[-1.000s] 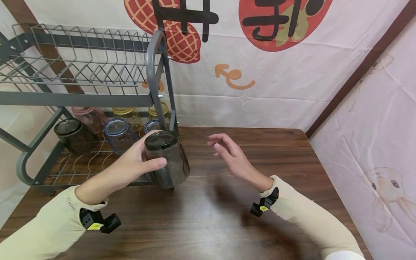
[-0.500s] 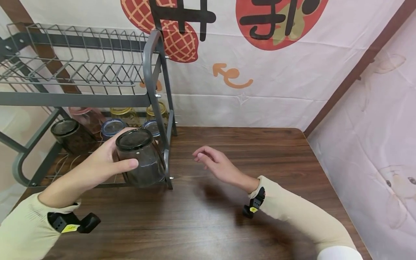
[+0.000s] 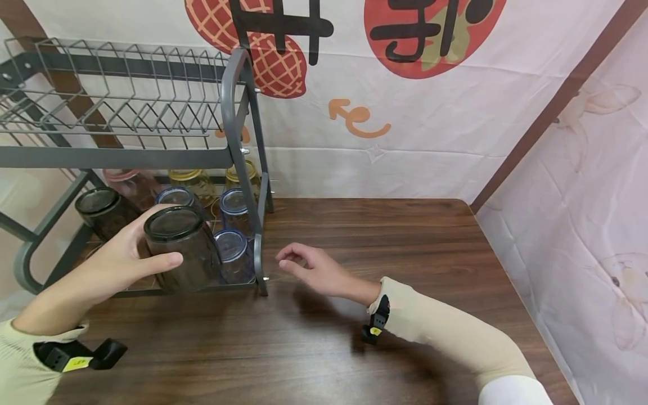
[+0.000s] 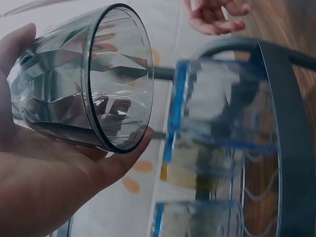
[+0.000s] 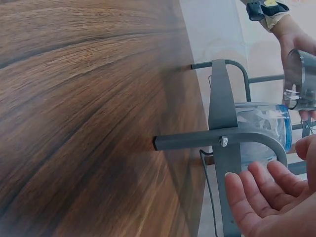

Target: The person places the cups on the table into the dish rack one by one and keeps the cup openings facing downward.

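Note:
My left hand (image 3: 118, 253) grips a dark grey faceted glass (image 3: 182, 253), held mouth down at the front of the rack's lower tier. The left wrist view shows its open rim and the thumb and fingers around its side. Just behind and to the right stand a blue glass (image 3: 234, 256) and another blue glass (image 3: 234, 205), both upside down. A third blue glass (image 3: 177, 196) is partly hidden by the held one. My right hand (image 3: 316, 270) hovers right of the rack with loosely bent fingers, holding nothing; the right wrist view shows its palm (image 5: 281, 212).
A grey two-tier dish rack (image 3: 116, 157) stands on the wooden table (image 3: 385, 247). Its lower tier also carries a dark glass (image 3: 106, 211), a pink glass (image 3: 133, 185) and yellow glasses (image 3: 192, 181) at the back. Printed cloth (image 3: 324, 163) hangs behind.
My left hand has carried the dark glass leftward, from beside the rack's right post to the front of the lower tier, uncovering the front blue glass. My right hand has moved left and slightly down.

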